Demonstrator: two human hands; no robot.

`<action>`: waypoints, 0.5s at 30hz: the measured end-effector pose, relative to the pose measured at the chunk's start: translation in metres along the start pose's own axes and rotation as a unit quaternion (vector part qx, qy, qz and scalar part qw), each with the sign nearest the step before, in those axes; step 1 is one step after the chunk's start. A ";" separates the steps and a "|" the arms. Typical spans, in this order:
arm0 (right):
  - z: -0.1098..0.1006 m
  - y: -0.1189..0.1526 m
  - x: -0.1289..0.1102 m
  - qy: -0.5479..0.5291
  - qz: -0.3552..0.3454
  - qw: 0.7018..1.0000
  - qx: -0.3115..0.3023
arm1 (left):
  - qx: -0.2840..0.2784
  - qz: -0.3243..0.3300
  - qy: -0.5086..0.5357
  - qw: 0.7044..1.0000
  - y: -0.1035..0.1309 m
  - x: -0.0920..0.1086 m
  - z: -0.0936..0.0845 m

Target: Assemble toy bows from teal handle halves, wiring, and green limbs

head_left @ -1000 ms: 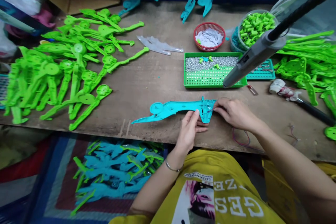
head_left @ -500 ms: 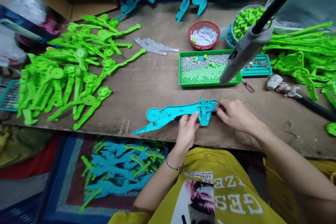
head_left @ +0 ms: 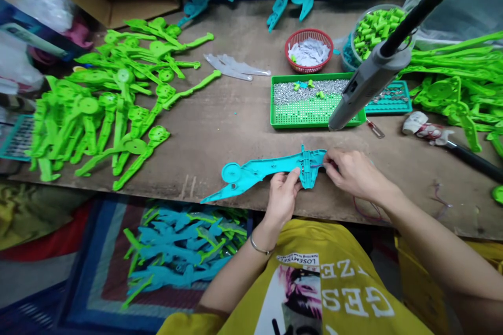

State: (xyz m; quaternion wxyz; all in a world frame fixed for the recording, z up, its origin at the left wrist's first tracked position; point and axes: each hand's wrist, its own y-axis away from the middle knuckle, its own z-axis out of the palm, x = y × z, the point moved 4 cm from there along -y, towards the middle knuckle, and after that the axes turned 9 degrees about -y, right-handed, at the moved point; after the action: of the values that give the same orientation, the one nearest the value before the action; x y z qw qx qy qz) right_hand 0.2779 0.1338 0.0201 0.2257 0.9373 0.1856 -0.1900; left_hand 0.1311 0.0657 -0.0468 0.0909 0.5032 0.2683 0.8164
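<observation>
A long turquoise plastic shell (head_left: 271, 165), ribbed inside and ending in a point at the left, lies low over the front of the table. My left hand (head_left: 283, 193) is closed on it from below, with the thumb on its inner face beside the crosspiece (head_left: 308, 167). At the shell's right end, my right hand (head_left: 351, 172) pinches a thin dark wire (head_left: 316, 166) that runs along the inside of the shell. Reddish wires (head_left: 367, 210) trail on the table under the right wrist. The right fingertips partly hide the wire and the shell's end.
Green plastic pieces (head_left: 88, 107) are heaped at left, more (head_left: 444, 94) at right. A grey electric screwdriver (head_left: 365, 81) hangs over a green screw tray (head_left: 302, 124). Behind stand a red basket (head_left: 308, 67) and a tub (head_left: 349, 52). A crate (head_left: 84, 272) of parts sits below the edge.
The view has shifted slightly, so everything sits a little further right. Both hands keep their hold on the shell and the wire, with hardly any movement between them.
</observation>
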 end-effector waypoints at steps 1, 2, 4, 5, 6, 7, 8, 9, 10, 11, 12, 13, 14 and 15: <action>0.000 0.000 0.000 0.001 0.002 1.000 -0.004 | 0.001 0.001 0.001 1.000 0.000 0.000 0.000; 0.001 0.000 0.000 0.001 0.004 1.000 -0.010 | 0.004 0.001 0.001 1.000 0.000 -0.001 -0.001; 0.000 -0.001 0.000 0.000 0.006 1.000 -0.018 | 0.009 0.002 -0.002 1.000 0.000 -0.002 -0.001; 0.000 -0.001 -0.001 -0.001 0.008 1.000 -0.020 | 0.010 0.004 -0.004 1.000 0.000 -0.002 -0.002; -0.001 0.000 -0.001 -0.001 0.009 1.000 -0.021 | 0.011 0.006 -0.005 1.000 0.000 -0.003 -0.002; -0.002 0.000 -0.002 0.001 0.012 1.000 -0.023 | 0.010 0.009 -0.006 1.000 0.000 -0.004 -0.002; -0.003 0.000 -0.003 0.003 0.017 1.000 -0.024 | 0.010 0.011 -0.008 1.000 0.001 -0.004 -0.002; -0.004 0.001 -0.003 0.004 0.023 0.999 -0.024 | 0.009 0.014 -0.008 1.000 0.001 -0.005 -0.001; -0.005 0.001 -0.004 0.001 0.027 0.999 -0.024 | 0.007 0.015 -0.008 1.000 0.001 -0.006 -0.001; -0.006 0.002 -0.005 -0.005 0.028 0.999 -0.025 | 0.006 0.017 -0.007 1.000 0.002 -0.006 -0.001; -0.007 0.002 -0.006 -0.013 0.028 0.999 -0.025 | 0.004 0.018 -0.006 1.000 0.002 -0.007 0.000; -0.006 0.002 -0.007 -0.021 0.025 0.999 -0.026 | 0.003 0.018 -0.004 1.000 0.002 -0.007 0.000; -0.006 0.002 -0.008 -0.025 0.022 0.999 -0.028 | 0.000 0.017 -0.004 1.000 0.002 -0.008 0.000; -0.004 0.002 -0.009 -0.026 0.020 0.999 -0.030 | -0.004 0.015 -0.004 1.000 0.002 -0.008 0.000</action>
State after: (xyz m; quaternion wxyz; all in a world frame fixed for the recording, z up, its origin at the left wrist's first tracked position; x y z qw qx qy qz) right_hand 0.2728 0.1317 0.0284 0.2620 0.9284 0.1670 -0.2038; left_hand 0.1352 0.0608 -0.0517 0.0819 0.5098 0.2573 0.8168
